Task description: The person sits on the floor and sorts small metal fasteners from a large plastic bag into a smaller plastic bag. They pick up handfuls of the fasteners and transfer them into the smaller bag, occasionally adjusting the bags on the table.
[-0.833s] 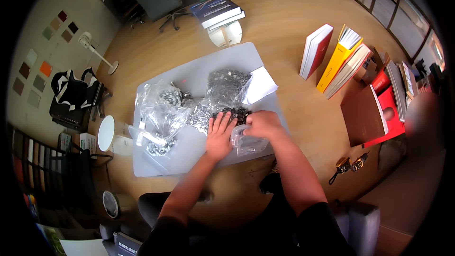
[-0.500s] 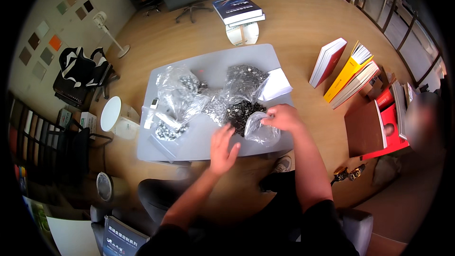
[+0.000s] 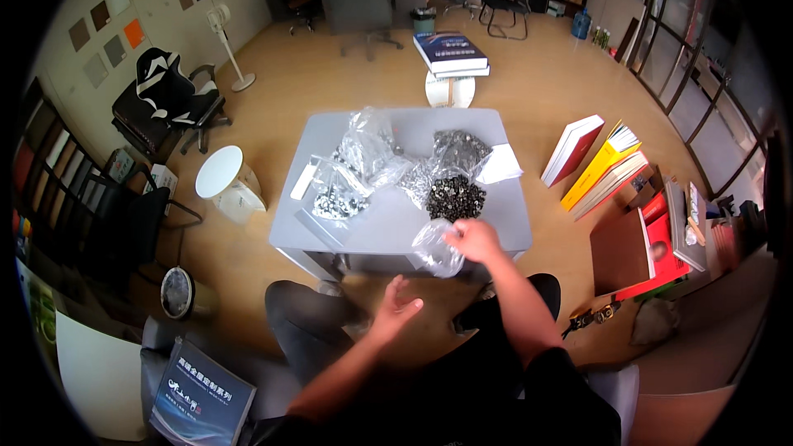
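My right hand (image 3: 477, 239) pinches the edge of a clear plastic bag (image 3: 438, 249), which hangs over the near edge of the grey table (image 3: 384, 227). Nothing shows inside the bag except perhaps small bits I cannot make out. My left hand (image 3: 398, 307) is held in the air short of the table, fingers apart and holding nothing. Just beyond the bag lies a pile of small black parts (image 3: 456, 197). Behind that pile sits a clear bag of dark parts (image 3: 461, 151). Silvery small parts (image 3: 415, 182) lie beside it, and clear bags with silvery pieces (image 3: 340, 198) cover the table's left half.
White paper (image 3: 500, 164) lies at the table's right side. A white round bin (image 3: 221, 173) stands on the floor to the left. Books stand upright at the right, among them a yellow one (image 3: 601, 165). Beyond the table, thick books (image 3: 450, 54) rest on a stool. A person sits far back.
My right hand has drawn the clear bag off the black pile toward me. My left hand has pulled back from the pile. The view has tilted up.
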Available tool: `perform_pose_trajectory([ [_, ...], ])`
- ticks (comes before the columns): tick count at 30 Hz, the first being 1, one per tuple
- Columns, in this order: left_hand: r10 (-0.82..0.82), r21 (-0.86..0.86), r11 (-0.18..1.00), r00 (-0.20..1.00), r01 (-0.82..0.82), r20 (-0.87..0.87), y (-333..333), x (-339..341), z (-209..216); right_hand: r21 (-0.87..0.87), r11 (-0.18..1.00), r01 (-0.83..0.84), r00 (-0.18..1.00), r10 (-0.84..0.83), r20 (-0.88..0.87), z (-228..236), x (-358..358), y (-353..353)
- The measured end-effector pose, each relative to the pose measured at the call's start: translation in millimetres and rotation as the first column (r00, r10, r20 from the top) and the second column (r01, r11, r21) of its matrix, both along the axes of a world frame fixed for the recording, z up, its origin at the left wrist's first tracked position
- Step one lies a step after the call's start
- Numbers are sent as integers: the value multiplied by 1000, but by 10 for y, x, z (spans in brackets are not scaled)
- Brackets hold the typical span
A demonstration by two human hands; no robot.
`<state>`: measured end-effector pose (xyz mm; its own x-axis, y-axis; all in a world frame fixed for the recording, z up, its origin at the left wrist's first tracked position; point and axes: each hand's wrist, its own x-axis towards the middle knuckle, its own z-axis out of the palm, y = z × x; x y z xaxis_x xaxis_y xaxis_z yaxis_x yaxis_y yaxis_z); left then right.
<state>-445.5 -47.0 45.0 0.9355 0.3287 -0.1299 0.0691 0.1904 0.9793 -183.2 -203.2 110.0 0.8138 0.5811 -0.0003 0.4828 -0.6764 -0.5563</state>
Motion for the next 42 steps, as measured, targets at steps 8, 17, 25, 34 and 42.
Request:
perform_pose_trajectory([
  [8,211,-99,967,954,-235,-212,242,14,-1067,-15,998,-59,983,55,-177,-361,-1787,-88],
  [17,-125,-425,886,978,187,169,-78,-109,-231,5,978,211,945,-202,-258,-507,-1977,-908],
  [25,-210,-856,502,978,124,19,-305,-24,93,195,950,244,765,-65,-641,-364,-1938,-837],
  [34,-263,-916,320,952,241,158,-330,128,-628,-149,982,118,987,-132,-88,52,-1754,-745],
  [42,-289,-965,139,941,222,175,-384,323,-765,-250,910,-332,921,370,122,-250,-1732,-60],
])
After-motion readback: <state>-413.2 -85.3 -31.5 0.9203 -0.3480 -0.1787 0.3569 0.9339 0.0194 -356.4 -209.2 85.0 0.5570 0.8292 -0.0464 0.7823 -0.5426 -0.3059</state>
